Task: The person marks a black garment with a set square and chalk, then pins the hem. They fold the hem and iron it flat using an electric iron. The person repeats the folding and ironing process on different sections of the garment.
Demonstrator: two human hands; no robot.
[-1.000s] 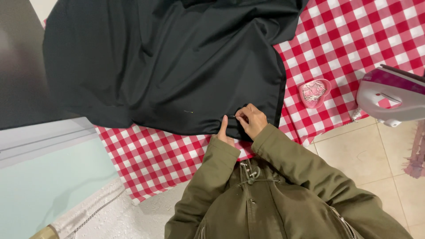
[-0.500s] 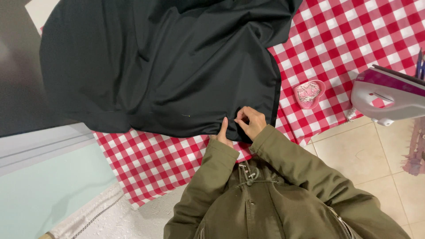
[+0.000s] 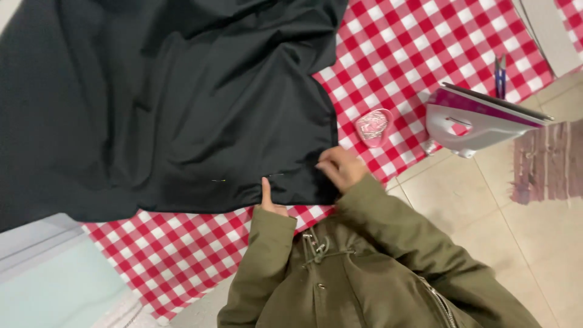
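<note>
A large black cloth [image 3: 176, 103] lies spread over a surface covered with a red-and-white checked cover [image 3: 419, 54], its lower hem running along the near edge. The left hand [image 3: 269, 199] rests flat on that hem, thumb pointing up onto the fabric — it presses rather than grasps, its grip loose. The right hand [image 3: 340, 169] sits at the hem's corner with fingers curled in, pinching the folded edge of the cloth. Two small pins appear to sit along the hem between the hands, though they are too small to be sure. A pink dish of pins [image 3: 372, 126] stands just beside the cloth's right edge, and an iron [image 3: 480, 118] rests further right, near a pair of blue scissors [image 3: 500, 76]. To work this hem well, the fold probably needs keeping even and taut between both hands — the pressing hand steadying while the pinching one aligns the edge.
</note>
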